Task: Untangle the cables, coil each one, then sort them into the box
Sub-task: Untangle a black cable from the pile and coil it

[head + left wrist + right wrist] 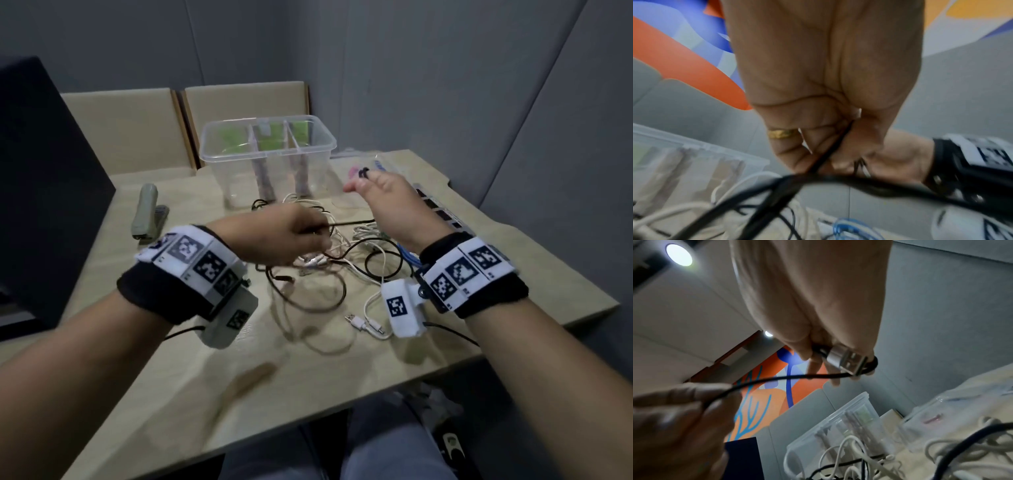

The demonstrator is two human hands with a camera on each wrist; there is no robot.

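Note:
A tangle of black and white cables [342,263] lies on the beige table [308,377], in front of a clear divided plastic box [267,156]. My left hand [301,236] hovers over the tangle and pinches a black cable [830,152] between thumb and fingers. My right hand [363,181] is raised to the right of the box and holds the same black cable's silver USB plug [846,360], with a small loop of cable around its fingers. The black cable [777,378] runs taut between the two hands; my left hand [674,418] is blurred there.
A grey stapler [147,212] lies at the left of the table. A power strip [438,209] and a blue cable [407,253] sit under my right wrist. Clear bags [370,164] lie behind the right hand. A dark screen [41,171] stands at far left.

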